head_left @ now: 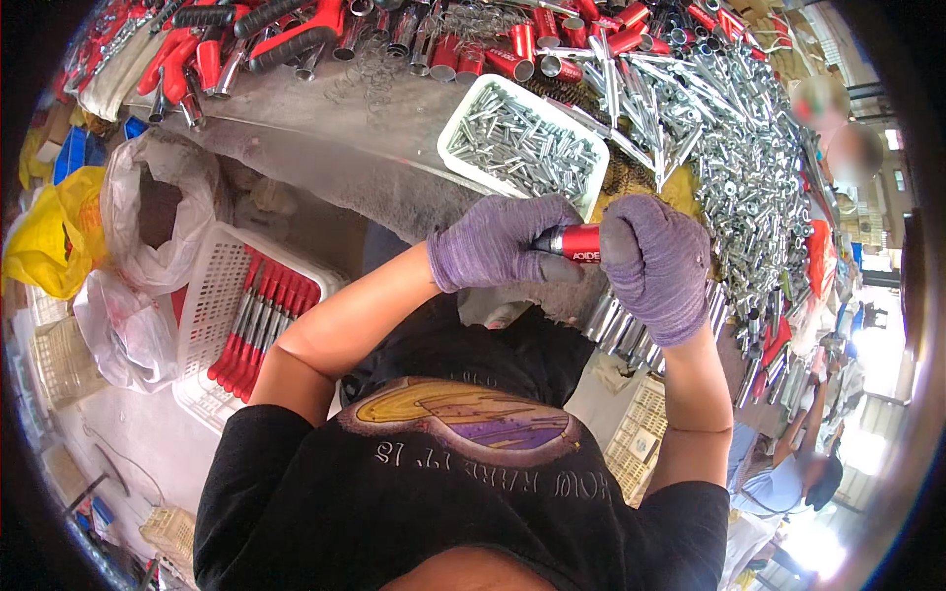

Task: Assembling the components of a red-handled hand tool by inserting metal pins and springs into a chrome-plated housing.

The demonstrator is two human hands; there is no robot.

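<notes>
The room curves away at the rim: a pale floor (148, 463) to the left, bright windows (882, 335) along the far right. The table (384, 133) spans the upper view, its grey top worn and dusty where it shows, its right part buried under a wide heap (749, 167) of shiny metal parts. A person in a black shirt (414, 492) sits or stands at its near edge. On the right, where glare washes out detail, what seems to be a co-worker (778, 485) in pale blue leans near the table.

To the left are a white basket (209, 281) of red-and-silver rods (261, 325), a white bag (123, 330) and a yellow bag (54, 241). Black-gripped red tools (301, 39) lie at the table's top left. A white tray (459, 165) holds small pins (532, 143).

Just in front of the tray, both hands wear purple gloves. The left hand (507, 241) has its fingers gripping the dark end of a red tube (579, 243); the right hand (655, 264) has its fingers curled around the other end. Thin springs (370, 94) lie farther back.
</notes>
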